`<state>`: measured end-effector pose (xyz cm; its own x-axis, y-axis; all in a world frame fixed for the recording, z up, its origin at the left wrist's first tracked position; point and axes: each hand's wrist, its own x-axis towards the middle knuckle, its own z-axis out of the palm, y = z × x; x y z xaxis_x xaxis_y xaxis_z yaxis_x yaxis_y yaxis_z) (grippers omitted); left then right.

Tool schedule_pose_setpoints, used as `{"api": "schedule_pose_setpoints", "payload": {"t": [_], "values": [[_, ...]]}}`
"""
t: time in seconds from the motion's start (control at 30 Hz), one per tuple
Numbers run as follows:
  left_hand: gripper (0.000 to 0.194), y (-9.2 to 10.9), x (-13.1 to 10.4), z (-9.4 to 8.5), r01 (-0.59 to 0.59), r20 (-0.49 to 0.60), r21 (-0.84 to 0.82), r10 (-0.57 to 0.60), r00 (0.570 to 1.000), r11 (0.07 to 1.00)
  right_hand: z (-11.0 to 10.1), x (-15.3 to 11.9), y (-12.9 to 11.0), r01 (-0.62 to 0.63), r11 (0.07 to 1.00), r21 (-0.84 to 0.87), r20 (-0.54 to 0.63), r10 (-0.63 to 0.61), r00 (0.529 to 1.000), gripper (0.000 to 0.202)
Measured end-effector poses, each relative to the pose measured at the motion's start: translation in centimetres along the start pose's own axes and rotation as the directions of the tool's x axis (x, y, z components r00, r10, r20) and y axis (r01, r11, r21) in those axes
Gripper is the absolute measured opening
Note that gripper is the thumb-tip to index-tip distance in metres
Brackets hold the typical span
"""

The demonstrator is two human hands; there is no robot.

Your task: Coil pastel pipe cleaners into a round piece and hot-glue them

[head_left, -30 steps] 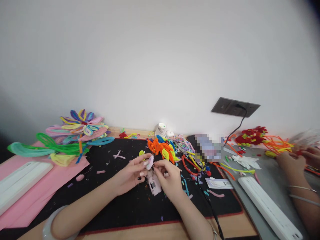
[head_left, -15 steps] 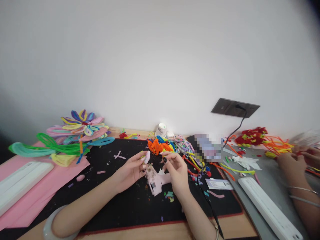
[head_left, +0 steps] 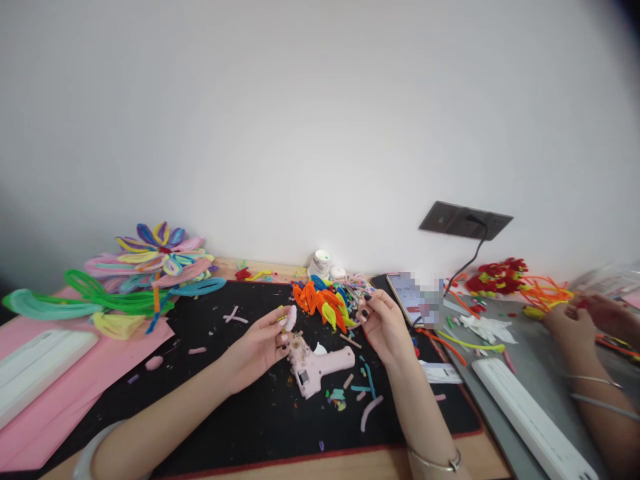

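Fingers of a person's left hand point(head_left: 255, 348) pinched a pale piece point(head_left: 291, 318), its long axis near upright, beyond the glue gun's point(head_left: 323, 365) left end, while the right hand point(head_left: 390, 328), farther from the piece, hovered past the handle, grip unclear.

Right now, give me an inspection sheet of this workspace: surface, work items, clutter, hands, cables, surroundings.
Surface: black mat with red edging, littered with scraps.
Work items: small pale piece off the mat; pink glue gun lying on it.
Clutter: heaped fuzzy loops, phone, curved purple strip.
Hands: left hand pinches the pale piece; right hand near the heap, grip unclear.
Cables: black cord plugged into wall socket; far end not traceable.
Surroundings: plain wall behind; another person's hand on the right; fuzzy flower on the left.
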<state>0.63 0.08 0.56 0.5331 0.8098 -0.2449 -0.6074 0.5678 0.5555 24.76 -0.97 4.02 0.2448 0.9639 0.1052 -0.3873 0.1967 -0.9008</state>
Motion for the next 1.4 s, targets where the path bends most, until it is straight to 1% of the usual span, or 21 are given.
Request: {"api": "schedule_pose_setpoints", "payload": {"t": [0.07,0.17,0.23,0.3,0.37,0.47,0.57,0.63,0.67,0.7,0.77,0.83,0.93,1.0,1.13,1.2,1.3,1.4], "values": [[0.036,0.0,0.0,-0.1,-0.009,-0.007,-0.002,0.009,1.0,1.0,-0.1,0.6,-0.4,0.006,0.998,-0.067,-0.014,-0.007,1.0,0.026],[0.035,-0.2,0.2,-0.5,-0.031,-0.024,0.01,0.031,0.999,0.999,-0.1,1.2,-0.4,0.047,0.984,-0.172,-0.064,-0.059,0.996,0.034],[0.035,-0.3,0.4,-0.7,-0.041,-0.023,0.027,0.042,0.999,0.999,-0.2,1.5,-0.3,0.067,0.961,-0.268,-0.088,-0.094,0.992,0.033],[0.035,-0.4,0.4,-0.9,-0.045,-0.018,0.04,0.046,0.999,0.998,-0.4,1.7,-0.1,0.077,0.898,-0.433,-0.09,-0.128,0.988,0.031],[0.037,-0.5,0.4,-0.9,-0.052,-0.014,0.053,0.053,0.998,0.997,-0.6,1.9,0.0,0.08,0.805,-0.587,-0.086,-0.161,0.983,0.027],[0.039,-0.5,0.2,-0.6,-0.081,0.0,0.089,0.082,0.997,0.993,-1.2,1.9,0.0,0.081,0.721,-0.688,-0.077,-0.183,0.98,0.019],[0.039,-0.5,0.1,-0.3,-0.138,0.006,0.149,0.139,0.99,0.979,-1.7,1.5,-0.1,0.087,0.637,-0.766,-0.025,-0.165,0.986,0.026],[0.039,-0.4,0.1,-0.2,-0.191,0.002,0.19,0.194,0.981,0.963,-1.7,0.8,-0.3,0.099,0.602,-0.792,0.044,-0.105,0.993,0.019],[0.039,-0.4,0.1,-0.2,-0.217,-0.003,0.209,0.223,0.975,0.953,-1.6,0.3,-0.3,0.114,0.585,-0.803,0.097,-0.061,0.993,0.011],[0.039,-0.4,0.1,-0.2,-0.24,-0.011,0.226,0.249,0.968,0.944,-1.4,-0.2,-0.3,0.137,0.568,-0.811,0.163,-0.006,0.987,0.009],[0.04,-0.3,0.2,-0.2,-0.272,-0.033,0.254,0.29,0.957,0.928,-0.8,-1.4,-0.2,0.243,0.479,-0.843,0.341,0.127,0.932,0.025],[0.041,-0.1,0.3,-0.2,-0.292,-0.053,0.266,0.316,0.947,0.919,-0.1,-2.4,0.2,0.314,0.429,-0.847,0.438,0.227,0.87,0.036],[0.041,0.1,0.4,-0.3,-0.306,-0.07,0.257,0.333,0.94,0.917,0.9,-3.6,0.9,0.339,0.377,-0.862,0.47,0.341,0.814,0.054],[0.04,0.2,0.5,-0.4,-0.303,-0.085,0.242,0.332,0.94,0.922,1.3,-4.0,1.2,0.337,0.353,-0.873,0.467,0.4,0.789,0.057],[0.036,0.5,0.7,-0.7,-0.288,-0.117,0.213,0.317,0.941,0.934,1.2,-4.1,1.6,0.342,0.331,-0.879,0.466,0.451,0.761,0.058],[0.036,0.7,0.9,-0.9,-0.293,-0.128,0.2,0.321,0.938,0.935,1.0,-4.2,1.7,0.358,0.323,-0.876,0.474,0.441,0.762,0.055],[0.037,1.1,1.1,-1.0,-0.323,-0.159,0.185,0.353,0.922,0.928,0.6,-4.4,2.0,0.375,0.326,-0.868,0.485,0.386,0.785,0.052],[0.04,1.6,1.2,-1.1,-0.356,-0.219,0.167,0.387,0.896,0.919,0.4,-4.5,2.0,0.38,0.363,-0.851,0.494,0.306,0.814,0.05]]}}
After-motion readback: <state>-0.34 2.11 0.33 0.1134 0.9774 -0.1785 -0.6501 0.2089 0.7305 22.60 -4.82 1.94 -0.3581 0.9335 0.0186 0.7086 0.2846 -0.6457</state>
